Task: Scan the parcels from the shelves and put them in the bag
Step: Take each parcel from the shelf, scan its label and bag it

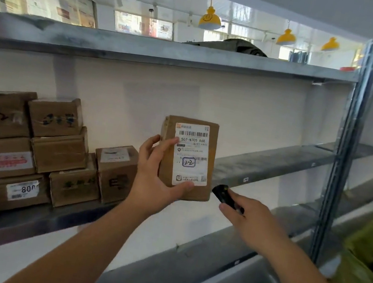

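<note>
Left hand grips a flat cardboard parcel upright; right hand pinches a black scanner.

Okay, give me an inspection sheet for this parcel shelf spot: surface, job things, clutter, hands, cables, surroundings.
Surface: grey metal shelf, bare to the right of the stacked boxes.
Job's things: labelled brown parcel held upright, label facing the camera; black handheld scanner just right of it; green bag at lower right.
Clutter: stacked cardboard boxes on the shelf's left part.
Grippers: left hand has its grip on the parcel, thumb along the bottom edge; right hand holds the scanner.
Cables: nothing seen.
Surroundings: upright shelf post; yellow pendant lamps; papers in the windows behind.
</note>
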The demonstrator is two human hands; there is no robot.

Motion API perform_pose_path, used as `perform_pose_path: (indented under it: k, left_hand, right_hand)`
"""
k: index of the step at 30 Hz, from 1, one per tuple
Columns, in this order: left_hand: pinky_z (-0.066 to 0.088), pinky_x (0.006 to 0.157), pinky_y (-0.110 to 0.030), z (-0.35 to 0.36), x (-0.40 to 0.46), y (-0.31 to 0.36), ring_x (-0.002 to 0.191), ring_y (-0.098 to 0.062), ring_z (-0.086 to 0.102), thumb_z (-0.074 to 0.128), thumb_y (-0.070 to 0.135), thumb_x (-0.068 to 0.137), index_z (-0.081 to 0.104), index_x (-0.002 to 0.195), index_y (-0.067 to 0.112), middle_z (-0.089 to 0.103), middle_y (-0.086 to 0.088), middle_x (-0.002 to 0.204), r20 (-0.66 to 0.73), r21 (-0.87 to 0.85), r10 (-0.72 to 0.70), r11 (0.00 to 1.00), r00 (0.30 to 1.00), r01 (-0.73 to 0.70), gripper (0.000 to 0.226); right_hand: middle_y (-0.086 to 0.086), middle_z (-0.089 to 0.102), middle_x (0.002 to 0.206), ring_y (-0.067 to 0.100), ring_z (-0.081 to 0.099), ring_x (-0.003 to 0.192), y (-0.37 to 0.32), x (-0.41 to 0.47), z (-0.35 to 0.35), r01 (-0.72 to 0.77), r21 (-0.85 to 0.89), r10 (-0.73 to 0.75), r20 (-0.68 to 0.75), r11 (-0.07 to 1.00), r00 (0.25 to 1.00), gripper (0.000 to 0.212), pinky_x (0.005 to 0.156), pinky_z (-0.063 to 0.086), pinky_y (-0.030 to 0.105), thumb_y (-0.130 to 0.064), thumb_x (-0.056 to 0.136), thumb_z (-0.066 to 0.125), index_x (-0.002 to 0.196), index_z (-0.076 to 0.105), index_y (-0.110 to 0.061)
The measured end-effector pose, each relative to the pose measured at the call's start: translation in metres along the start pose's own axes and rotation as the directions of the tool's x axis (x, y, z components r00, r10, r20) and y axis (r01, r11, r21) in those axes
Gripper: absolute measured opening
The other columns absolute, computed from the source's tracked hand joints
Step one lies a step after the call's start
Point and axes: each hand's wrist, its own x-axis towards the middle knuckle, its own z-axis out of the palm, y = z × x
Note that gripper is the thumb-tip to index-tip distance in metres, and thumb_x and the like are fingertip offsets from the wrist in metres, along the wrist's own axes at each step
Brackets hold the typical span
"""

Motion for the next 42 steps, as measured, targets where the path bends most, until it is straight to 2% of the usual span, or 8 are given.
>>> perform_pose_path:
  k: [3, 7, 13, 19, 25, 34, 39, 42]
  left_hand:
    - [0.035, 0.097, 0.004, 0.029, -0.02, 0.003, 0.135, 0.023, 0.025, 0.095, 0.052, 0.064, 0.04, 0.143, 0.062, 0.017, 0.033, 0.153, 0.072, -0.08, -0.006, 0.997, 0.997, 0.012, 0.097]
    - [0.041, 0.114, -0.025, 0.077, -0.057, 0.002, 0.147, -0.003, 0.031, 0.09, 0.058, 0.06, 0.043, 0.144, 0.057, 0.02, 0.018, 0.16, 0.203, -0.172, -0.022, 0.983, 0.979, 0.058, 0.096]
    - [0.034, 0.098, 0.002, 0.154, -0.109, -0.001, 0.139, 0.017, 0.026, 0.091, 0.06, 0.055, 0.044, 0.138, 0.065, 0.019, 0.022, 0.157, 0.367, -0.304, -0.114, 0.923, 0.923, 0.235, 0.096]
    - [0.049, 0.113, -0.045, 0.225, -0.147, 0.0, 0.141, -0.011, 0.044, 0.095, 0.045, 0.058, 0.043, 0.134, 0.069, 0.035, 0.005, 0.156, 0.521, -0.293, -0.147, 0.894, 0.841, 0.338, 0.095]
    - [0.048, 0.113, -0.047, 0.305, -0.154, 0.013, 0.134, -0.01, 0.05, 0.094, 0.054, 0.058, 0.044, 0.144, 0.056, 0.047, 0.006, 0.149, 0.633, -0.302, -0.138, 0.862, 0.761, 0.407, 0.1]
    - [0.055, 0.105, -0.045, 0.442, -0.142, 0.045, 0.127, -0.012, 0.059, 0.095, 0.037, 0.059, 0.048, 0.137, 0.055, 0.056, 0.005, 0.144, 0.71, -0.333, -0.173, 0.772, 0.683, 0.542, 0.092]
    - [0.056, 0.103, -0.045, 0.507, -0.137, 0.065, 0.126, -0.013, 0.058, 0.094, 0.039, 0.061, 0.046, 0.136, 0.058, 0.055, 0.004, 0.144, 0.766, -0.305, -0.167, 0.756, 0.621, 0.58, 0.091]
    - [0.06, 0.097, -0.04, 0.542, -0.127, 0.07, 0.122, -0.011, 0.063, 0.094, 0.036, 0.061, 0.048, 0.136, 0.056, 0.058, 0.008, 0.14, 0.809, -0.292, -0.178, 0.705, 0.56, 0.646, 0.09]
  right_hand:
    - [-0.017, 0.067, 0.11, 0.001, 0.062, 0.091, 0.023, -0.027, -0.001, -0.082, 0.04, 0.084, -0.044, 0.996, 0.995, 0.044, 0.075, 0.049, 0.019, -0.051, 0.1, 0.06, 0.142, 0.055, -0.044]
    - [-0.015, 0.07, 0.102, -0.004, 0.064, 0.091, 0.057, -0.071, 0.0, -0.169, 0.11, 0.179, -0.095, 0.98, 0.979, 0.03, 0.076, 0.051, 0.015, -0.036, 0.097, 0.065, 0.123, 0.06, -0.05]
    - [-0.01, 0.069, 0.093, 0.003, 0.065, 0.081, 0.116, -0.134, 0.003, -0.359, 0.058, 0.364, -0.203, 0.931, 0.909, 0.038, 0.068, 0.053, 0.02, -0.039, 0.094, 0.068, 0.13, 0.06, -0.048]
    - [0.008, 0.062, 0.113, 0.021, 0.063, 0.091, 0.172, -0.181, 0.002, -0.588, -0.102, 0.563, -0.195, 0.803, 0.803, 0.063, 0.077, 0.054, 0.035, -0.051, 0.097, 0.061, 0.155, 0.044, -0.033]
    - [0.008, 0.055, 0.137, 0.024, 0.063, 0.107, 0.232, -0.2, -0.031, -0.685, -0.108, 0.658, -0.205, 0.72, 0.724, 0.067, 0.092, 0.054, 0.039, -0.051, 0.098, 0.06, 0.159, 0.038, -0.034]
    - [0.001, 0.046, 0.113, 0.021, 0.058, 0.094, 0.339, -0.203, -0.105, -0.773, -0.079, 0.74, -0.243, 0.629, 0.627, 0.071, 0.079, 0.053, 0.035, -0.061, 0.094, 0.06, 0.157, 0.033, -0.047]
    - [0.014, 0.049, 0.138, 0.033, 0.054, 0.124, 0.387, -0.207, -0.153, -0.808, -0.071, 0.767, -0.278, 0.584, 0.578, 0.072, 0.096, 0.051, 0.04, -0.065, 0.094, 0.058, 0.158, 0.032, -0.046]
    - [0.006, 0.048, 0.122, 0.023, 0.056, 0.102, 0.407, -0.207, -0.175, -0.826, -0.019, 0.785, -0.302, 0.563, 0.542, 0.071, 0.085, 0.052, 0.038, -0.065, 0.094, 0.058, 0.158, 0.033, -0.046]
